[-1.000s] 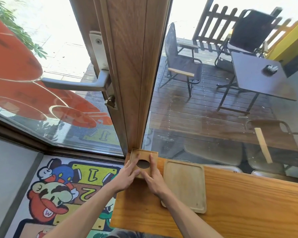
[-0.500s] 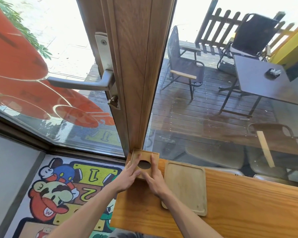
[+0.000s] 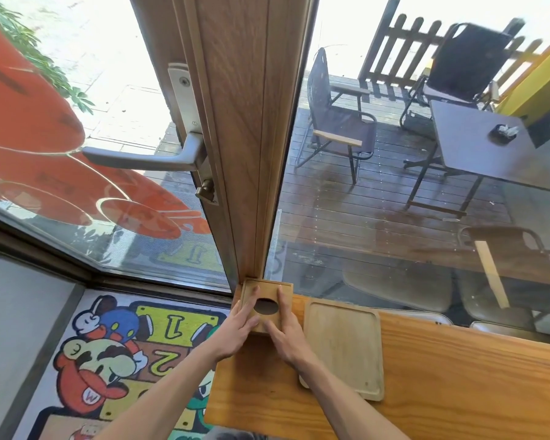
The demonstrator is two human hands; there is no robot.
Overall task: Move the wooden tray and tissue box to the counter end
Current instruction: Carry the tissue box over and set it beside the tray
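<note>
A small wooden tissue box [image 3: 265, 290] with a round dark hole in its top stands at the far left corner of the wooden counter [image 3: 458, 376], against the door frame. My left hand [image 3: 238, 328] presses its left side and my right hand [image 3: 285, 331] presses its right side, fingers lying over the top. Just right of the box, a pale wooden tray [image 3: 343, 344] lies flat on the counter; my right forearm covers its near left corner.
A wooden door frame [image 3: 251, 138] with a metal handle [image 3: 146, 157] rises behind the box. Glass panes close off the counter's far side. A cartoon floor mat [image 3: 115, 360] lies below the counter's left end.
Both hands stay on the tissue box in the corner; nothing has visibly shifted apart from slight camera movement.
</note>
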